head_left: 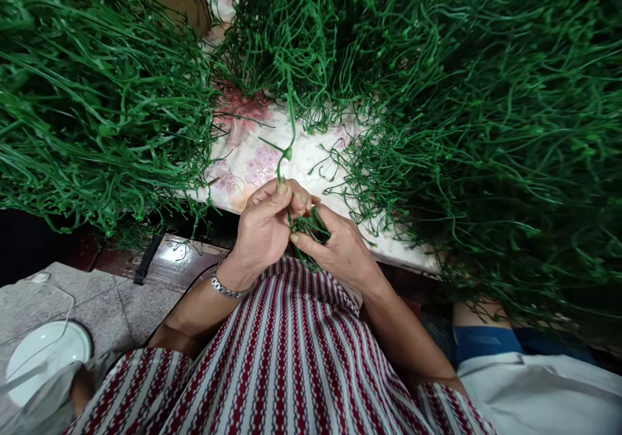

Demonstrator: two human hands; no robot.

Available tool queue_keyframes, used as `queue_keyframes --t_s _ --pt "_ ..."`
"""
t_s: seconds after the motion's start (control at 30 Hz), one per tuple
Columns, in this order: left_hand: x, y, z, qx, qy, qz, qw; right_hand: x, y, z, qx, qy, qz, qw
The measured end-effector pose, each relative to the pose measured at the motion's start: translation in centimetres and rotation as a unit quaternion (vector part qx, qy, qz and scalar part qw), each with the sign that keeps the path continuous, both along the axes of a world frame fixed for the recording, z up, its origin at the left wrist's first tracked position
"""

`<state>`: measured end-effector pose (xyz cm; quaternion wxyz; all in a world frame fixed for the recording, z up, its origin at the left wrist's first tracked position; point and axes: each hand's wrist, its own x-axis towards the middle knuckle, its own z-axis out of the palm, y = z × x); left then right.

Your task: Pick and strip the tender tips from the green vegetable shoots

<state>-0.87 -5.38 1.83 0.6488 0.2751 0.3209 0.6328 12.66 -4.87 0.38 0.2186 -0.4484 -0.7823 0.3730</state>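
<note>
My left hand [266, 218] is closed, its thumb and finger pinching a long, curved green stem [292, 124] that rises above it and has a short side shoot. Close beside it, my right hand [343, 247] is also closed, around a small bunch of thin green stems [315, 227] that hangs between both palms. The fingertips nearly meet in front of my striped shirt; the hands partly hide where the single stem and the bunch come together.
Large heaps of green stems lie at the left [107, 111] and right [486, 117] on a table with a white floral cover [291, 156]. A white round lid-like object [48, 360] is at lower left. Someone's knee with blue cloth [486, 344] is at right.
</note>
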Motion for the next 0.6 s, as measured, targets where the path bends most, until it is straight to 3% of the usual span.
queue_keyframes --t_s 0.23,0.47,0.6 --pt "-0.7 0.2 -0.7 -0.014 0.018 0.002 1.0 0.2 -0.2 -0.4 0.033 0.031 -0.024 0.999" --pt "-1.1 -1.2 -2.8 0.049 0.222 -0.004 0.974 0.4 0.0 0.2 -0.026 0.061 -0.07 0.995" --pt "-1.5 -1.5 -3.3 0.082 0.283 0.013 0.955 0.4 0.2 0.1 -0.036 0.065 -0.062 0.995"
